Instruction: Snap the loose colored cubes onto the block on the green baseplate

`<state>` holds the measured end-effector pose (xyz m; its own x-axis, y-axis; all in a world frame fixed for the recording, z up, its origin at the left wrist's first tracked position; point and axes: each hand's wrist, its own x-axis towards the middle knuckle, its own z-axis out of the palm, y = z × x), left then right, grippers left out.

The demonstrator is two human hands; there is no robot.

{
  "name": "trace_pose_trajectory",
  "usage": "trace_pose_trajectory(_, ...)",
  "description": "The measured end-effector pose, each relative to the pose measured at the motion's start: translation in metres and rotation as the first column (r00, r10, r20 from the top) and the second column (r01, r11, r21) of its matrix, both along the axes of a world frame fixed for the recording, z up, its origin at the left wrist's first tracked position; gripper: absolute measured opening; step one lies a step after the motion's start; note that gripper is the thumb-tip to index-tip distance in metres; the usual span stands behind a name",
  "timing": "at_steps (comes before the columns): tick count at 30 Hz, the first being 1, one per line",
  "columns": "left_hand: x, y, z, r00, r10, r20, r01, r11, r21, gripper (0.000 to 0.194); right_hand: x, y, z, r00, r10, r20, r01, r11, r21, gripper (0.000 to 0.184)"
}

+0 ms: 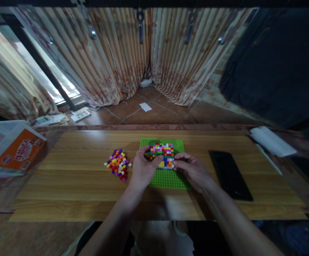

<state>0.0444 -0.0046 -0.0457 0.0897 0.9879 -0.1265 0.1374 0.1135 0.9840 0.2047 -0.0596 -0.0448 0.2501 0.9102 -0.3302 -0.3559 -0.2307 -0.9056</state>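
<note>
A green studded baseplate (167, 181) lies on the table with a block of small multicoloured toy bricks (161, 147) built on it. My left hand (143, 166) grips the block at its left side, its thumb reaching across the top of the bricks. At the block's lower right edge is my right hand (193, 170), thumb and forefinger closed together. Whatever lies between those fingertips is too small to make out. Left of my left hand, a loose pile of mixed-colour bricks (118, 161) is spread on the wood.
A black phone-like slab (230, 174) lies on the wooden table (79, 185) to the right. A clear plastic box with an orange label (19, 151) stands at the left. Beyond the table's far edge are a tiled floor and striped curtains (117, 60).
</note>
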Motion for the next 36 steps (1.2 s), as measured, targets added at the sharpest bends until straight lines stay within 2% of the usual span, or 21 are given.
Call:
trace_pose_trajectory(7,0.002,-0.001,0.001,0.995,0.076,-0.068,-0.074,0.997,0.027,0.052,0.001,0.000,-0.003,1.000,0.004,0.015,-0.004,1.000,0.016,0.032)
trace_pose_trajectory(15,0.008,-0.002,-0.001,0.989,0.146,0.013,-0.146,0.989,0.030,0.045,-0.001,0.001,-0.004,1.000,0.002,-0.006,-0.002,1.000,0.007,0.032)
trace_pose_trajectory(20,0.004,-0.004,0.000,0.991,0.119,0.061,-0.120,0.993,0.003,0.048,0.004,0.001,-0.002,0.999,0.032,0.034,-0.033,0.999,0.018,0.034)
trace_pose_trajectory(23,-0.001,-0.003,0.000,0.986,0.091,0.143,-0.086,0.996,-0.036,0.051,0.011,0.000,0.000,0.994,0.083,0.073,-0.084,0.996,0.005,0.033)
trace_pose_trajectory(25,-0.004,-0.001,0.001,0.977,0.080,0.199,-0.071,0.996,-0.051,0.047,0.017,0.001,0.001,0.991,0.097,0.091,-0.097,0.995,-0.004,0.032)
trace_pose_trajectory(27,-0.008,0.001,0.001,0.968,0.098,0.230,-0.087,0.995,-0.057,0.038,0.021,0.002,0.000,0.993,0.053,0.103,-0.054,0.999,0.008,0.032)
trace_pose_trajectory(29,-0.011,0.003,0.002,0.962,0.127,0.243,-0.116,0.992,-0.058,0.032,0.022,0.006,-0.002,0.990,-0.045,0.131,0.039,0.998,0.043,0.034)
trace_pose_trajectory(32,-0.013,0.002,0.002,0.958,0.131,0.256,-0.118,0.991,-0.065,0.030,0.015,0.011,-0.005,0.955,-0.163,0.248,0.141,0.984,0.106,0.039)
trace_pose_trajectory(36,-0.007,-0.006,0.005,0.964,0.086,0.253,-0.069,0.995,-0.077,0.040,-0.004,0.017,-0.007,0.899,-0.157,0.408,0.105,0.983,0.148,0.051)
